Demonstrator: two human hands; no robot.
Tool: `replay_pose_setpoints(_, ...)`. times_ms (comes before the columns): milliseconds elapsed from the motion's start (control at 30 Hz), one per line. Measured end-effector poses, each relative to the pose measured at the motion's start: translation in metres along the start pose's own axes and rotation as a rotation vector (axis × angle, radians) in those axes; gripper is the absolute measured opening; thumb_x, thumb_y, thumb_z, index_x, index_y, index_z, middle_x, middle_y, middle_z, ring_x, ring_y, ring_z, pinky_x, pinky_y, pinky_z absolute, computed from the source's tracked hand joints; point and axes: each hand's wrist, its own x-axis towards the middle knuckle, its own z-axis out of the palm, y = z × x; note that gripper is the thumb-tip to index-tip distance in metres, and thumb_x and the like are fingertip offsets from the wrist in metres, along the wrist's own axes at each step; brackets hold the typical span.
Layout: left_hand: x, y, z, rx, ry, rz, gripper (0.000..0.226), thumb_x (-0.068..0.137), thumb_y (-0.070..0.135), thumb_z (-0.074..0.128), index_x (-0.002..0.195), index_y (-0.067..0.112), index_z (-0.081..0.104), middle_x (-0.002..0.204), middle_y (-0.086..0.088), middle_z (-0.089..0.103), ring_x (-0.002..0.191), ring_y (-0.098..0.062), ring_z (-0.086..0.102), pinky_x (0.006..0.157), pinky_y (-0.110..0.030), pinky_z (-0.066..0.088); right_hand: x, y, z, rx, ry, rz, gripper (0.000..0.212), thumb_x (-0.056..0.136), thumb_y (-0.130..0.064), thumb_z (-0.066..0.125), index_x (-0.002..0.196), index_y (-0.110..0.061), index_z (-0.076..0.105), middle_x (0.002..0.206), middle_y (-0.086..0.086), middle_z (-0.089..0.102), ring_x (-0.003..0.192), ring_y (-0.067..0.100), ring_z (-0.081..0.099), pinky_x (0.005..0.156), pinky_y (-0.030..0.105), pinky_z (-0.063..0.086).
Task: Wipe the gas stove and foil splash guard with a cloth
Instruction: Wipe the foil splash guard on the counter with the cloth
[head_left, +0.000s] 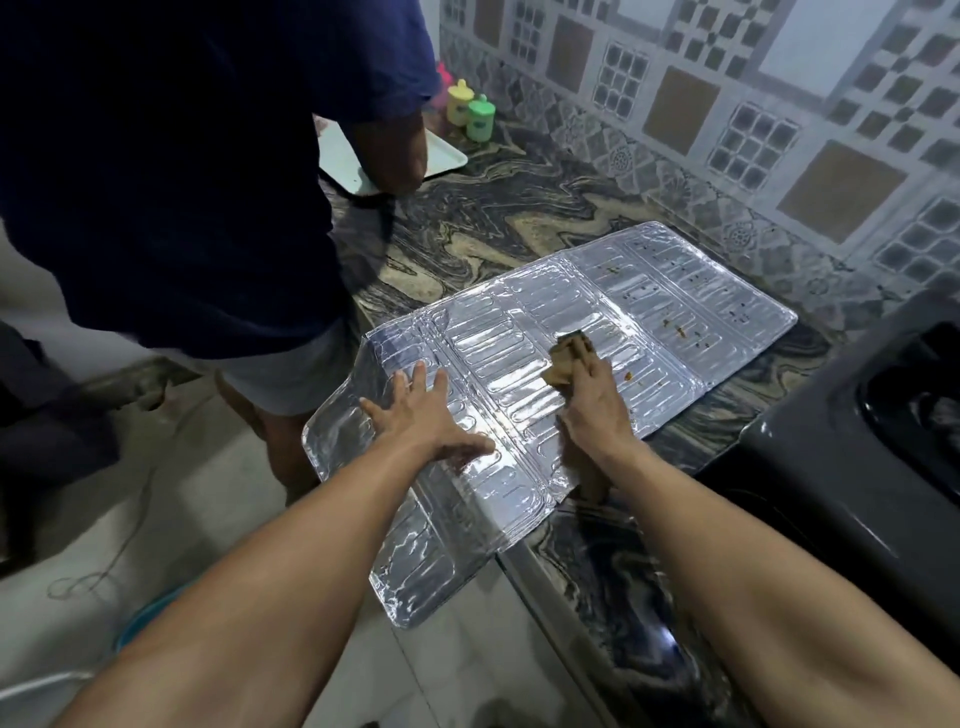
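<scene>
Dim, bluish light — glare on foil splash guard (545, 332); edges seemingly warped.

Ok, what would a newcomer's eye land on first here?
The shiny foil splash guard lying flat across the marbled counter, its near end hanging over the edge. The left hand presses it flat while the right hand rubs a brown cloth toward food specks farther right.

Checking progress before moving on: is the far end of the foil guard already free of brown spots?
No, brown spots still dot the far panels of the foil guard, beyond the cloth under the right hand.
</scene>
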Motion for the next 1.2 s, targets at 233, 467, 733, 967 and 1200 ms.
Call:
replay_pose_setpoints(233,0.003,0.0,0.0,0.018,0.009,0.001,0.134,0.048,0.091,0.056,0.153,0.03,-0.001,0.161,-0.002,-0.014,0.148,-0.03,-0.009,0.106,-0.075,0.004,-0.042,-0.065,0.022,0.105,0.053,-0.354,0.048,0.099,-0.047,0.022,0.143,-0.028,0.029,0.134,0.0,0.043,0.111,0.013,0.053,0.089,0.031,0.051)
replay_pose_setpoints(467,0.002,-0.002,0.003,0.027,0.008,0.001,0.133,0.049,0.092,0.054,0.153,0.032,-0.004,0.16,-0.002,-0.017,0.147,-0.03,-0.011,0.106,-0.075,0.002,-0.035,-0.036,0.03,0.066,-0.071,-0.142,0.065,0.085,-0.005,0.057,0.145,-0.011,0.033,0.157,0.004,0.014,0.145,0.034,0.01,0.116,0.055,0.02)
replay_pose_setpoints(733,-0.001,-0.004,-0.019,0.089,-0.04,-0.082,0.132,0.053,0.066,0.076,0.153,0.016,0.007,0.158,-0.02,-0.014,0.144,-0.044,-0.012,0.106,-0.071,-0.006,-0.007,-0.02,0.001,0.096,0.057,-0.024,0.058,0.086,-0.003,0.056,0.141,-0.004,0.037,0.149,0.016,0.029,0.133,0.036,0.035,0.106,0.041,0.034)
replay_pose_setpoints(967,0.001,0.027,0.01,0.077,-0.038,0.096,0.13,0.067,0.081,0.055,0.15,0.009,-0.014,0.156,-0.008,-0.026,0.145,-0.025,-0.022,0.109,-0.063,-0.012,-0.026,-0.022,0.029,-0.03,-0.101,-0.417,0.06,0.088,-0.029,0.041,0.146,-0.013,0.034,0.16,-0.001,0.015,0.148,0.016,0.004,0.118,0.045,0.002)
replay_pose_setpoints(1200,-0.003,0.019,0.005,0.17,-0.047,0.092,0.131,0.063,0.082,0.056,0.151,0.01,-0.01,0.158,-0.01,-0.021,0.147,-0.024,-0.014,0.111,-0.068,0.001,0.001,0.021,0.004,-0.123,0.005,-0.031,0.058,0.082,-0.01,0.065,0.135,-0.003,0.043,0.159,0.008,0.014,0.145,0.028,0.011,0.118,0.05,0.015)
